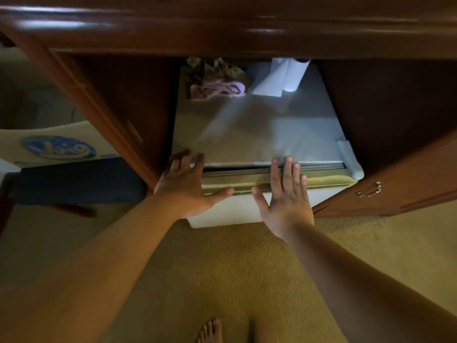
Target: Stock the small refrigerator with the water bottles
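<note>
floor: tan woven carpet [247, 268] fills the lower half; a bare foot [210, 330] at 6 o'clock.
cabinet: dark brown glossy wooden cabinet [123, 95] spans the top; its right door [395, 179] with a small metal handle [369, 190] stands open at 3 o'clock.
fridge: small white refrigerator [259, 125] sits in the cabinet bay at centre, seen from above; its door [237, 209] looks shut or nearly shut against the body, exact gap cannot tell.
on fridge top: crumpled pale purple cloth [217, 89] at 12 o'clock with something dried and leafy behind it, blurred; white paper towel roll [294, 75] at 1 o'clock, a sheet trailing from it.
left hand: left hand [185, 184] flat, fingers spread apart, palm on the fridge's front left top corner, thumb lying along the door's upper edge; grips nothing.
right hand: right hand [284, 194] flat, fingers apart and straight, pressed on the door's top edge right of centre; grips nothing.
left side: white plastic pack with a blue oval logo [59, 147] at 9 o'clock, resting above a dark blue seat-like surface [79, 179]; contents cannot tell.
water bottles: none identifiable.
</note>
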`<state>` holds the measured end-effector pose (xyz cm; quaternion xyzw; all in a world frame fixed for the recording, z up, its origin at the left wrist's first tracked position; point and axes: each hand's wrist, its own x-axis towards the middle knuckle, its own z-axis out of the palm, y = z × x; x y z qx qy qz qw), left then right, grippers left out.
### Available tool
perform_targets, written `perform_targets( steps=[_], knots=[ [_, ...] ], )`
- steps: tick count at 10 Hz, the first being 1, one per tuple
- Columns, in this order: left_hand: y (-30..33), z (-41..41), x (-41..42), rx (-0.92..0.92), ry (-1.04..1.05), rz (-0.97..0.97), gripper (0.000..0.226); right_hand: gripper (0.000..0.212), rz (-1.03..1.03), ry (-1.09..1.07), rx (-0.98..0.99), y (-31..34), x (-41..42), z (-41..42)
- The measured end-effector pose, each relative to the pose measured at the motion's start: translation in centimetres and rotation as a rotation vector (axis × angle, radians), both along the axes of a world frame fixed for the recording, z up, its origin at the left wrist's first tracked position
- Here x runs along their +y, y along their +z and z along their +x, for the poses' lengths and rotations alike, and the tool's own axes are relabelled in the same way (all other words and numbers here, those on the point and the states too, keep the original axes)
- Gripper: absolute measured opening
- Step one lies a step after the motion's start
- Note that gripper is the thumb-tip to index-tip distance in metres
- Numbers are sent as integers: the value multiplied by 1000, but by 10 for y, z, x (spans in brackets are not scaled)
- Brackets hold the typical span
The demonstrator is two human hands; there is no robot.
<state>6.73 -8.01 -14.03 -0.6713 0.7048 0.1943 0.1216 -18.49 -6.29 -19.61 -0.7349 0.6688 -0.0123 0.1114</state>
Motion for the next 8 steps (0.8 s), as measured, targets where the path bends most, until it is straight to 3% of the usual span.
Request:
perform_targets(
  steps=[5, 7, 8],
  knots=[
    [-5, -15, 6, -32, 73, -47, 121, 92, 126, 13, 3, 6, -18, -1],
    [-7, -10, 5, -15, 63, -23, 95, 100, 220, 182, 41, 30, -23, -26],
    [-6, -5, 35, 25, 67, -72, 94, 93, 224, 214, -9, 42, 8, -56]
  ],
)
